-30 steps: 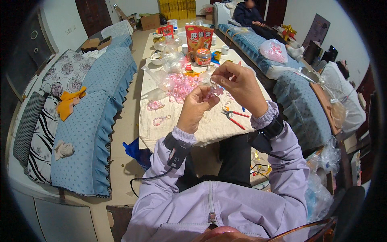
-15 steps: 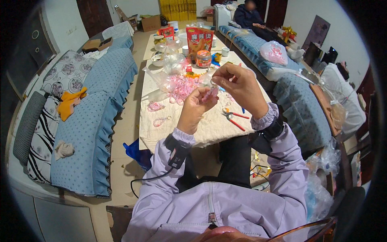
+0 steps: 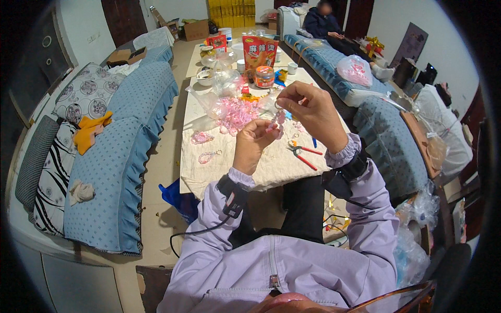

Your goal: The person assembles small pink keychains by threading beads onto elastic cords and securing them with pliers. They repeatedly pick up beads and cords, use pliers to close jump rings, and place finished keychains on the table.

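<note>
Left hand (image 3: 251,142) and right hand (image 3: 309,106) are holding a short pink beaded strand (image 3: 281,118) above the tabletop (image 3: 250,175), both hands pinching narrowly: left thumb and fingers clasping the lower end, right fingertips gripping a small ring (image 3: 277,106) at the top. A loosening pinch could be risking a drop onto the cloth; too hard a pull could be straining the join at the ring, which is appearing too small to judge. Rounded, glossy beads are forming a knobbly line under the thin hoop. Nearer the person, red-handled pliers (image 3: 297,150) are lying spread on wrinkled cream fabric. Farther left, two small beaded pieces (image 3: 205,157) are resting apart, and behind them a loose, glistening pink heap (image 3: 237,116) is spilling beside crinkled clear plastic (image 3: 206,104).
</note>
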`<state>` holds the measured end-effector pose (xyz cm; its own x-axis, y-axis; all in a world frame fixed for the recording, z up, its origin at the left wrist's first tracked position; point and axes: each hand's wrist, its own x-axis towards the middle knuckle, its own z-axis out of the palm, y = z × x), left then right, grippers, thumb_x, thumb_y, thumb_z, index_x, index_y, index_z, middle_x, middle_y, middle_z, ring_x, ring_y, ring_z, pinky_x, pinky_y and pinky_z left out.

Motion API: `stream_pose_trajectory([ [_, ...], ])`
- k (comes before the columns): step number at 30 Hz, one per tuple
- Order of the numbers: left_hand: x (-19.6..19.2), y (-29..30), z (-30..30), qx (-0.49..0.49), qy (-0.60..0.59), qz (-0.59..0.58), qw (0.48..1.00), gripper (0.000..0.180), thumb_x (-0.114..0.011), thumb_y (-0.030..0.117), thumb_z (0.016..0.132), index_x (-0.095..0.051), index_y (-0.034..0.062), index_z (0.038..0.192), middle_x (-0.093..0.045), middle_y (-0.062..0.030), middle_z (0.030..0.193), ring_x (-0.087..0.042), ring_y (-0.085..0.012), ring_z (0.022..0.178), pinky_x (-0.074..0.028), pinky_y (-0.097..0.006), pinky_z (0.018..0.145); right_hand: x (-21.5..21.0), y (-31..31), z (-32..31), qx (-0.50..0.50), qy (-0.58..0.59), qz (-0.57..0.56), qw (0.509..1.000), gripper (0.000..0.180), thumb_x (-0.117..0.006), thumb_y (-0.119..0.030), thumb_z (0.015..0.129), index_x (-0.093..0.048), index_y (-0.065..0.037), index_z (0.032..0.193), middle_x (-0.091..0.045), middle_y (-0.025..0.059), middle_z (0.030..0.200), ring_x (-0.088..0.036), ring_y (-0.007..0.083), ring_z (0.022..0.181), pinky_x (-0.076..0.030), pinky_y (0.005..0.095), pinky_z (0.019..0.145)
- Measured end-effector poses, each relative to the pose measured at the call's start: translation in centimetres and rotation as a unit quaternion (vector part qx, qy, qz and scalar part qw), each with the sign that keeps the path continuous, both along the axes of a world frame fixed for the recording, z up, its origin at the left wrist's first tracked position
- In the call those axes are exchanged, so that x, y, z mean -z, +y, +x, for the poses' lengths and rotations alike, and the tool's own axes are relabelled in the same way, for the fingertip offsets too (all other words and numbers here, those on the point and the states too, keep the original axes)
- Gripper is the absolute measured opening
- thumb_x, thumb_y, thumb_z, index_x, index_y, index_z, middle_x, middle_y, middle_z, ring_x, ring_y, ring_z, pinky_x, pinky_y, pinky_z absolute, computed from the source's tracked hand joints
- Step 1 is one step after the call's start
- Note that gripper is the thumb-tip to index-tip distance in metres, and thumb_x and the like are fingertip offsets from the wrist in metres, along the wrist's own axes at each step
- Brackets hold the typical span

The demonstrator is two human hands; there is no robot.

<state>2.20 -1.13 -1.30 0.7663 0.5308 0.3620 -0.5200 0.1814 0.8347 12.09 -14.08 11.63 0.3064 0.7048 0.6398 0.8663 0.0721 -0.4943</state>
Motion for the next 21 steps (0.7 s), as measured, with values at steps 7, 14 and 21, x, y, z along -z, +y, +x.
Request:
stream_pose_trajectory([
  [7,0.1,0.2,-0.4,-0.005,0.004,0.018,1.000,0.036,-0.073,-0.001,0.087,-0.060,0.0028,0.121,-0.068,-0.0074,0.110,-0.065,-0.0134,0.100,-0.055,-0.027,0.090,-0.3,0.3,0.1,0.004,-0.009,0.023,1.000,0.017,-0.075,-0.016,0.086,-0.070,-0.001,0.093,-0.071,0.0112,0.083,-0.068,0.0221,0.073,-0.052,0.0333,0.066],
  [14,1.3,1.2,-1.5,-0.035,0.050,0.028,0.998,0.039,-0.074,0.002,0.087,-0.061,0.0058,0.123,-0.065,-0.0052,0.109,-0.063,-0.0127,0.098,-0.053,-0.026,0.088,-0.5,0.1,0.5,0.009,-0.014,0.010,1.000,0.017,-0.075,-0.016,0.087,-0.070,-0.001,0.093,-0.072,0.0102,0.083,-0.067,0.0207,0.072,-0.052,0.0325,0.066],
  [21,3.7,2.7,-2.8,-0.050,0.064,0.008,0.997,0.036,-0.075,0.004,0.087,-0.062,0.0055,0.120,-0.064,-0.0037,0.106,-0.061,-0.0113,0.098,-0.050,-0.025,0.088,-0.2,0.4,0.8,0.002,-0.025,0.009,1.000,0.016,-0.074,-0.016,0.091,-0.070,-0.001,0.096,-0.070,0.0055,0.084,-0.060,0.0116,0.070,-0.047,0.0264,0.064],
])
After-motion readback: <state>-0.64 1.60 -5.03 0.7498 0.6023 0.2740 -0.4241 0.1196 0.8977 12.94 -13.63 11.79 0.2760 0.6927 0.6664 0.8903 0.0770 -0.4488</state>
